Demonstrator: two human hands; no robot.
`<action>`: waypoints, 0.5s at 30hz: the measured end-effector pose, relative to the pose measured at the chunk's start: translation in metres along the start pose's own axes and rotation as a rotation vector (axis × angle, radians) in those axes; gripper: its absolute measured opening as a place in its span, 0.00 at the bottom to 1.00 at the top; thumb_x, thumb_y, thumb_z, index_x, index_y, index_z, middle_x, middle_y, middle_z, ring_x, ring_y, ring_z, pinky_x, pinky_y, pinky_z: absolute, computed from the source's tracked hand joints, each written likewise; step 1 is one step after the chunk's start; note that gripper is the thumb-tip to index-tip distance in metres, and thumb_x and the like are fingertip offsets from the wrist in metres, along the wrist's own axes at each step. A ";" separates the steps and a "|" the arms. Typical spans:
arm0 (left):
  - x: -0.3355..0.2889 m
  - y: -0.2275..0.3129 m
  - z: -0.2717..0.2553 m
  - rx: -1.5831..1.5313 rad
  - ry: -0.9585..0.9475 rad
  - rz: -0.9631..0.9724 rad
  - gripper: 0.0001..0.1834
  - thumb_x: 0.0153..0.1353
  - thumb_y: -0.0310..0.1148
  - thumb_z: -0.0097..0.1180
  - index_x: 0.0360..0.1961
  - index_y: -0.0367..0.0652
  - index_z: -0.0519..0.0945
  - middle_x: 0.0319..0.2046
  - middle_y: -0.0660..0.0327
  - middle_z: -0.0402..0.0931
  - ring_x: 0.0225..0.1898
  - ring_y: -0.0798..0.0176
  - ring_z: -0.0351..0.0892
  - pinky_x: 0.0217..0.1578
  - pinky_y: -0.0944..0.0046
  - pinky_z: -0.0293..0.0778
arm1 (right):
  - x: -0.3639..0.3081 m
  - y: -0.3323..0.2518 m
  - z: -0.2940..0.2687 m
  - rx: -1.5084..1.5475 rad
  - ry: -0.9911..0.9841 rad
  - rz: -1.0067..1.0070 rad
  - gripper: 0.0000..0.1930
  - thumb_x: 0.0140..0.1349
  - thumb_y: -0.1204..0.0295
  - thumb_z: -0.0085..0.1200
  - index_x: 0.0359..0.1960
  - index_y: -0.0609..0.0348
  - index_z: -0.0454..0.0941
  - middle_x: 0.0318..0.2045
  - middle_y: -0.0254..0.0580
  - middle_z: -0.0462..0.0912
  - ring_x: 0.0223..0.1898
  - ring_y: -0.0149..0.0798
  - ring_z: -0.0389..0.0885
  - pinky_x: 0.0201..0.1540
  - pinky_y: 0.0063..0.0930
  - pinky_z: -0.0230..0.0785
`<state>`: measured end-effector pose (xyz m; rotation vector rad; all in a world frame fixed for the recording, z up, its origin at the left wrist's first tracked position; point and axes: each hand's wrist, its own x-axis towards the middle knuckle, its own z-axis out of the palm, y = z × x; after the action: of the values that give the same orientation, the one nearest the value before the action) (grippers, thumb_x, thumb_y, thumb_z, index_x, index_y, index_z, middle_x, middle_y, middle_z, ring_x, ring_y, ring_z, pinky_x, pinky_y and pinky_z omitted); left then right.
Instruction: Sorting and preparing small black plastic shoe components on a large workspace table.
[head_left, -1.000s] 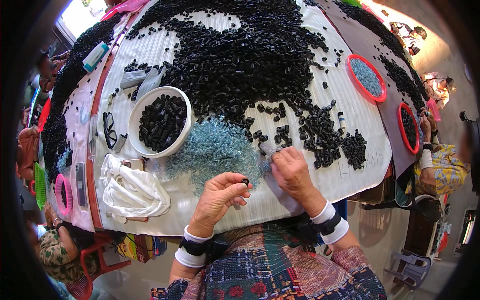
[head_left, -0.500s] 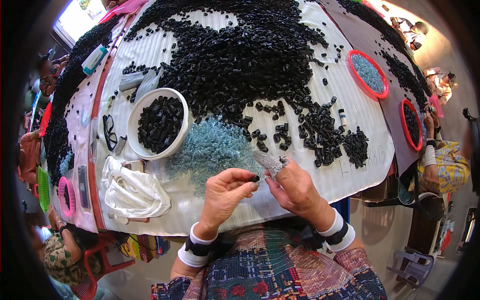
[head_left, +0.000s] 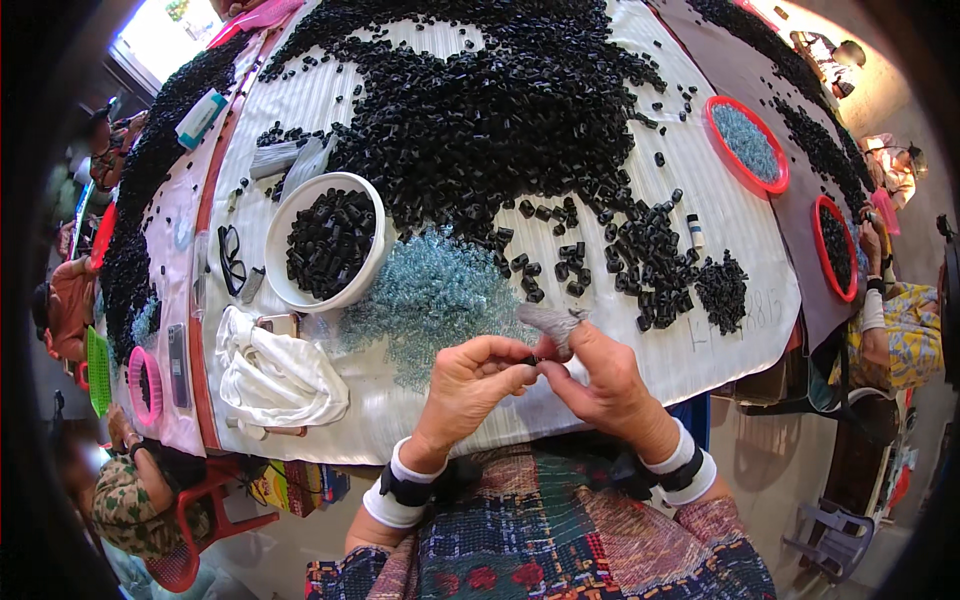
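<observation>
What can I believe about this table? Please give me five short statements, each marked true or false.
1. The left hand pinches a small black piece. True.
2. Dark-framed eyeglasses lie left of the white bowl. True.
3. The white bowl is filled with pale blue pieces. False: it holds chunky black pieces.
4. The white cloth lies to the right of both hands. False: it lies to their left.
5. A grey wrap shows at the fingers of the right hand. True.
</observation>
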<state>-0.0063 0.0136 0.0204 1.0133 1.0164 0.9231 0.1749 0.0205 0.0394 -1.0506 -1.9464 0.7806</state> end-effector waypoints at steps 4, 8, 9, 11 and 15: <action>0.001 -0.005 -0.004 -0.300 -0.075 -0.091 0.11 0.56 0.23 0.60 0.41 0.31 0.77 0.34 0.56 0.80 0.33 0.67 0.81 0.31 0.71 0.78 | -0.007 0.002 0.008 0.240 0.141 0.132 0.18 0.51 0.83 0.55 0.45 0.64 0.74 0.32 0.45 0.78 0.31 0.40 0.79 0.29 0.26 0.71; 0.001 -0.008 -0.007 -0.371 -0.079 -0.096 0.11 0.57 0.23 0.59 0.41 0.32 0.77 0.34 0.55 0.80 0.33 0.65 0.81 0.30 0.71 0.79 | -0.008 -0.004 0.006 0.131 0.153 0.089 0.25 0.51 0.86 0.54 0.54 0.65 0.70 0.35 0.42 0.80 0.35 0.31 0.79 0.39 0.23 0.71; 0.002 -0.008 -0.007 -0.371 -0.084 -0.086 0.11 0.57 0.23 0.59 0.41 0.32 0.77 0.34 0.55 0.80 0.33 0.65 0.81 0.30 0.71 0.79 | -0.008 -0.003 0.006 0.055 0.138 0.023 0.25 0.51 0.86 0.54 0.54 0.65 0.70 0.35 0.43 0.80 0.35 0.32 0.79 0.39 0.23 0.71; 0.002 -0.010 -0.006 -0.384 -0.114 -0.109 0.10 0.57 0.23 0.58 0.41 0.32 0.77 0.34 0.55 0.80 0.32 0.65 0.81 0.30 0.70 0.79 | -0.012 0.005 0.010 -0.035 0.093 -0.119 0.25 0.52 0.84 0.53 0.55 0.65 0.70 0.37 0.43 0.80 0.37 0.34 0.80 0.37 0.22 0.70; -0.001 -0.020 -0.015 -0.414 -0.089 -0.156 0.09 0.56 0.20 0.57 0.39 0.33 0.76 0.33 0.51 0.80 0.29 0.63 0.82 0.27 0.68 0.80 | -0.006 0.002 0.004 0.042 0.137 0.056 0.21 0.49 0.84 0.55 0.48 0.62 0.75 0.36 0.44 0.79 0.32 0.38 0.78 0.32 0.29 0.70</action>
<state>-0.0185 0.0109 -0.0016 0.6136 0.7751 0.9033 0.1746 0.0159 0.0338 -1.1075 -1.7845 0.7565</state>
